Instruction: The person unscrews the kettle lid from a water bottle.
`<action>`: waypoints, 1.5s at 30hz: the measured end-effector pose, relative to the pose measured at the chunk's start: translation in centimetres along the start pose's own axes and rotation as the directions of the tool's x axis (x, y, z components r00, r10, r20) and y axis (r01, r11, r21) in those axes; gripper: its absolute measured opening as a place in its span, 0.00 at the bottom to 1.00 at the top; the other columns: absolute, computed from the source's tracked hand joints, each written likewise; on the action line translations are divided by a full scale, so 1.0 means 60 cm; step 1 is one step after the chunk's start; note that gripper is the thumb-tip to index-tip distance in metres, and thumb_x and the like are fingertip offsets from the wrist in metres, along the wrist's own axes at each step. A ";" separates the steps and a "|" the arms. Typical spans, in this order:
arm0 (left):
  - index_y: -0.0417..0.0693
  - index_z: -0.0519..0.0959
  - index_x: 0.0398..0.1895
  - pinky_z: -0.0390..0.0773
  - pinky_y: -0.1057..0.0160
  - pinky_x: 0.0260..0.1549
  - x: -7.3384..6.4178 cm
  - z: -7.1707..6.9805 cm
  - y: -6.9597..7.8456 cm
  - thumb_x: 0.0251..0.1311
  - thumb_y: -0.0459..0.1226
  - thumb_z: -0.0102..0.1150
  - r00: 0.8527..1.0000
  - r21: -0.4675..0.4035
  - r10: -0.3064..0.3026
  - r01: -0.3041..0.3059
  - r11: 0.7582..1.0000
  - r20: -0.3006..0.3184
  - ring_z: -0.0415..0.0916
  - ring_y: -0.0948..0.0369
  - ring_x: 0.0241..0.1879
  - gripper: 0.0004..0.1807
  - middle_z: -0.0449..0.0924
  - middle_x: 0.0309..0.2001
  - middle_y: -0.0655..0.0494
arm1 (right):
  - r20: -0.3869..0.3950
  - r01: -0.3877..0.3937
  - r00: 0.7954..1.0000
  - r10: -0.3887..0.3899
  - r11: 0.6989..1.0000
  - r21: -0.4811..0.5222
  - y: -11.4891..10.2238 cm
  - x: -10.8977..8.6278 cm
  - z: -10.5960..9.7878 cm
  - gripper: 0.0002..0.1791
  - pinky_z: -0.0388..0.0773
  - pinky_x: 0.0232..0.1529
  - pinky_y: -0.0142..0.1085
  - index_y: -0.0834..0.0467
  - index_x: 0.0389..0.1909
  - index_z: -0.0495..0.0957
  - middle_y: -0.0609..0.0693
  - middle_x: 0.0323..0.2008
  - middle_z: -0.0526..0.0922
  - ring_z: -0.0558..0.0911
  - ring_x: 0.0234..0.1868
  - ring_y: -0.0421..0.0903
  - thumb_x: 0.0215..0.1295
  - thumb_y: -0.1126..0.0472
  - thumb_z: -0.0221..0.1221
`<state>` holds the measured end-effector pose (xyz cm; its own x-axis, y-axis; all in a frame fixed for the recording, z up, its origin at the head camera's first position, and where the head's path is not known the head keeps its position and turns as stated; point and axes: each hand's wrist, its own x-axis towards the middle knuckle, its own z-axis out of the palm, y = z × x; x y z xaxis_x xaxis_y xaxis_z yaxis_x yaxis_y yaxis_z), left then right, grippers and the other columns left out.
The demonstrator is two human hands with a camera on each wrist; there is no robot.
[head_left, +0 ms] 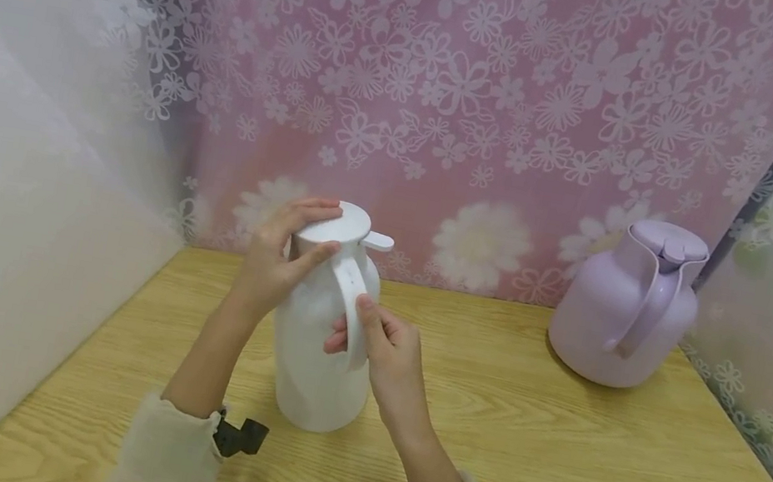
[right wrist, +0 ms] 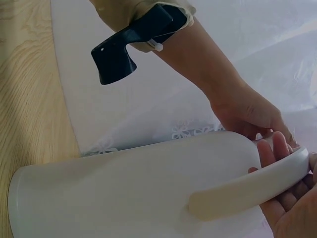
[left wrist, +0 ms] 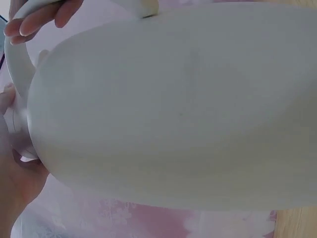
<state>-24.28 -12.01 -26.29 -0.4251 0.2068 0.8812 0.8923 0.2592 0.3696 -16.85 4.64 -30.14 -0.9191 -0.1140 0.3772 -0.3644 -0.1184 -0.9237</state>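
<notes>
A white thermos jug (head_left: pixel 314 381) stands upright on the wooden table, its handle (head_left: pixel 351 286) turned toward the near right. My left hand (head_left: pixel 270 256) grips the jug's top around the round lid (head_left: pixel 337 226), thumb on the near side and fingers over the far edge. From the lid a small lever (head_left: pixel 379 241) sticks out to the right. With curled fingers and the thumb on its outer side, my right hand (head_left: pixel 393 356) holds the handle. The right wrist view shows those fingers passing through the handle loop (right wrist: pixel 252 191). The jug's smooth body (left wrist: pixel 173 109) fills most of the left wrist view.
A lilac thermos jug (head_left: pixel 595 316) stands at the back right of the wooden table (head_left: pixel 548 469). Behind the table hangs a pink flowered cloth (head_left: pixel 407 109). Pale sheets close off the left and right sides. Black camera mounts (head_left: pixel 240 435) sit at both wrists.
</notes>
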 end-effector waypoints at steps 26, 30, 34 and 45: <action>0.48 0.81 0.37 0.63 0.55 0.37 0.023 0.051 0.047 0.38 0.52 0.73 0.942 0.475 -0.228 0.323 0.819 -0.248 0.60 0.51 0.40 0.24 0.75 0.39 0.54 | 0.003 -0.025 1.000 0.025 1.000 -0.016 -0.025 -0.004 -0.005 0.22 0.74 0.32 0.36 0.70 0.28 0.78 0.59 0.20 0.81 0.82 0.26 0.51 0.71 0.57 0.46; 0.51 0.81 0.40 0.64 0.55 0.40 0.018 0.040 0.046 0.40 0.52 0.72 0.944 0.436 -0.266 0.326 0.838 -0.194 0.59 0.53 0.44 0.24 0.74 0.45 0.57 | 0.011 -0.024 1.000 0.024 1.000 0.014 -0.001 0.003 -0.010 0.22 0.75 0.33 0.38 0.68 0.28 0.79 0.58 0.20 0.81 0.82 0.26 0.51 0.70 0.54 0.47; 0.52 0.79 0.48 0.62 0.51 0.49 0.006 0.024 0.037 0.48 0.51 0.66 0.965 0.339 -0.231 0.260 0.904 -0.125 0.57 0.56 0.55 0.25 0.71 0.54 0.59 | 0.023 -0.004 1.000 0.003 1.000 0.026 0.008 0.003 -0.009 0.25 0.76 0.35 0.40 0.68 0.27 0.79 0.57 0.19 0.81 0.82 0.25 0.52 0.68 0.49 0.48; 0.26 0.74 0.43 0.57 0.51 0.59 0.005 -0.014 0.048 0.53 0.27 0.48 0.999 -0.070 0.034 -0.036 0.997 -0.030 0.63 0.43 0.57 0.15 0.72 0.49 0.32 | 0.044 0.046 0.998 -0.047 0.999 0.015 0.007 0.003 -0.005 0.25 0.76 0.34 0.42 0.68 0.26 0.78 0.58 0.19 0.80 0.82 0.24 0.53 0.69 0.50 0.48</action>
<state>-21.70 -12.01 -24.72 -0.3897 0.1870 0.9018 0.9155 0.1849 0.3573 -17.22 4.87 -30.47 -0.8936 -0.1521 0.4224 -0.4039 -0.1383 -0.9043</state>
